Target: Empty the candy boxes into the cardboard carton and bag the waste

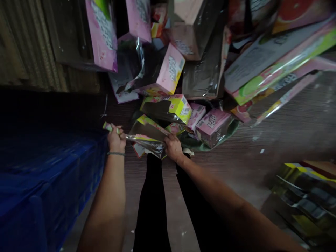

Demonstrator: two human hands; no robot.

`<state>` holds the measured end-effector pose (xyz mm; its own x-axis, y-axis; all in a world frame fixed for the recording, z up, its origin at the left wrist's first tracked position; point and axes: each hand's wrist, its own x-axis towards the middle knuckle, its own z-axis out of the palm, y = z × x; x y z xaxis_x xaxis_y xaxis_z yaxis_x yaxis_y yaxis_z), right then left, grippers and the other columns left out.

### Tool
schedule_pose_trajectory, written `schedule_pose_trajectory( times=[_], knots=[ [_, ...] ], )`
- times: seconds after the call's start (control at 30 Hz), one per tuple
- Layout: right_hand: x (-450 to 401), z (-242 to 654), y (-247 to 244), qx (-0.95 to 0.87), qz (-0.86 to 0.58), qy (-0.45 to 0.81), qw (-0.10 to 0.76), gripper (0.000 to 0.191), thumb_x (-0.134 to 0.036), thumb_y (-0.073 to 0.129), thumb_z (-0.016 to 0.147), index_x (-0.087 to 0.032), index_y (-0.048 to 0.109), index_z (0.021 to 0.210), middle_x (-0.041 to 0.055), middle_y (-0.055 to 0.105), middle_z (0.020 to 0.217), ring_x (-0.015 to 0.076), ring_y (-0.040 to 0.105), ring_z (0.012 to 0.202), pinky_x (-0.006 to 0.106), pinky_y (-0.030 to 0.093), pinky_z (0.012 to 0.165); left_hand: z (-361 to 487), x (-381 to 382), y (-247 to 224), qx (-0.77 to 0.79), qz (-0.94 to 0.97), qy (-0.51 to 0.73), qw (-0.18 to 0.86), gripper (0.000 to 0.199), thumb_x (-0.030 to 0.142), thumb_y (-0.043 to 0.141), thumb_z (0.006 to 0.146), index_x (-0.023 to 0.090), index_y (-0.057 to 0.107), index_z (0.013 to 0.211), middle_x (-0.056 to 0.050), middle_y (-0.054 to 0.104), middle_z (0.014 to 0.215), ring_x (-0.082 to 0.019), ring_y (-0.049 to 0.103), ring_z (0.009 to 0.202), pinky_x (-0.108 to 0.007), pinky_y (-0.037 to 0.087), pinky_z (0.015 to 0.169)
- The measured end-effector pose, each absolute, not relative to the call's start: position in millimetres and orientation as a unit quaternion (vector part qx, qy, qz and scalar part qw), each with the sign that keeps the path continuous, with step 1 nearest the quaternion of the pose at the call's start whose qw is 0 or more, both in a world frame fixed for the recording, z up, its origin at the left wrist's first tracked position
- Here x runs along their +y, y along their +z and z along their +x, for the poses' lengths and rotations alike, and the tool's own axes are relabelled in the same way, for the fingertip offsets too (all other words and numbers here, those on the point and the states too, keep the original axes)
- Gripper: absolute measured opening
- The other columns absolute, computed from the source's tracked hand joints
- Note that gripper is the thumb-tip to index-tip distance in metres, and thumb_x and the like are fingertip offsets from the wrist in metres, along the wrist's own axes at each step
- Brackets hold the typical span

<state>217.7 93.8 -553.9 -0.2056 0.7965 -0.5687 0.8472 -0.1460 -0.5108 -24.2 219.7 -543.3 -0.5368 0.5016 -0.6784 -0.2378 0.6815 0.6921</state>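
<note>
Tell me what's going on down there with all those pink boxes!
A person's left hand and right hand are holding a piece of shiny plastic between them. A green and pink end pokes out past the left hand. Pink and yellow boxes lie in a jumble just ahead, and a blue container is on the left. It's too blurry to tell if the plastic is part of a box.
</note>
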Motion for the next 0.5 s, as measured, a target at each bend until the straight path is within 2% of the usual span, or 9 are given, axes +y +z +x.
schedule_pose_trajectory(
  times=[0.1,0.17,0.2,0.27,0.37,0.43,0.5],
  knots=[
    [49,237,-519,0.653,0.624,-0.429,0.006,0.014,-0.004,0.061,0.088,-0.015,0.068,0.093,0.0131,0.063,0.101,0.0289,0.056,0.101,0.038,0.047,0.094,-13,191,-494,0.797,0.047,0.391,0.458,0.051,0.061,0.057,0.105,0.019,0.05,0.077,0.009,0.026,0.052,-0.007,0.016,0.042,-0.021,0.019,0.042],
    [18,257,-487,0.641,0.64,-0.423,-0.029,0.015,-0.003,0.059,0.087,-0.017,0.065,0.087,0.0107,0.061,0.096,0.027,0.055,0.095,0.035,0.047,0.087,-4,170,-460,0.811,0.037,0.391,0.434,0.048,0.055,0.052,0.107,0.019,0.049,0.076,0.01,0.025,0.051,-0.007,0.015,0.042,-0.02,0.016,0.042],
    [6,269,-471,0.632,0.651,-0.417,-0.057,0.017,-0.002,0.057,0.088,-0.017,0.063,0.085,0.0096,0.06,0.093,0.0257,0.055,0.092,0.033,0.046,0.083,1,158,-443,0.819,0.038,0.388,0.421,0.043,0.052,0.055,0.105,0.018,0.05,0.077,0.009,0.028,0.052,-0.007,0.019,0.042,-0.02,0.017,0.042],
    [-7,295,-437,0.61,0.674,-0.398,-0.124,0.019,-0.003,0.055,0.092,-0.018,0.06,0.082,0.0076,0.058,0.09,0.0231,0.054,0.087,0.031,0.044,0.078,16,137,-407,0.832,0.053,0.382,0.399,0.035,0.047,0.07,0.089,0.018,0.051,0.081,0.008,0.04,0.057,-0.007,0.032,0.045,-0.018,0.02,0.043],
    [4,334,-389,0.587,0.691,-0.362,-0.217,0.018,-0.011,0.056,0.1,-0.019,0.062,0.085,0.0063,0.058,0.091,0.0218,0.056,0.088,0.03,0.043,0.079,54,107,-348,0.834,0.116,0.356,0.406,0.044,0.044,0.083,0.061,0.018,0.056,0.083,0.004,0.055,0.065,-0.008,0.047,0.055,-0.017,0.03,0.046],
    [28,355,-359,0.589,0.684,-0.34,-0.264,0.018,-0.011,0.055,0.102,-0.019,0.065,0.09,0.0064,0.059,0.092,0.0218,0.057,0.09,0.029,0.043,0.081,89,89,-305,0.814,0.172,0.335,0.442,0.05,0.048,0.084,0.055,0.017,0.06,0.086,0.002,0.06,0.068,-0.01,0.052,0.06,-0.017,0.037,0.051],
    [56,369,-329,0.596,0.673,-0.319,-0.301,0.02,-0.009,0.052,0.102,-0.019,0.066,0.091,0.007,0.06,0.092,0.0217,0.057,0.089,0.029,0.044,0.08,126,75,-264,0.784,0.213,0.329,0.481,0.053,0.053,0.086,0.056,0.016,0.063,0.087,0.0,0.063,0.071,-0.011,0.056,0.064,-0.018,0.041,0.055]
  ],
)
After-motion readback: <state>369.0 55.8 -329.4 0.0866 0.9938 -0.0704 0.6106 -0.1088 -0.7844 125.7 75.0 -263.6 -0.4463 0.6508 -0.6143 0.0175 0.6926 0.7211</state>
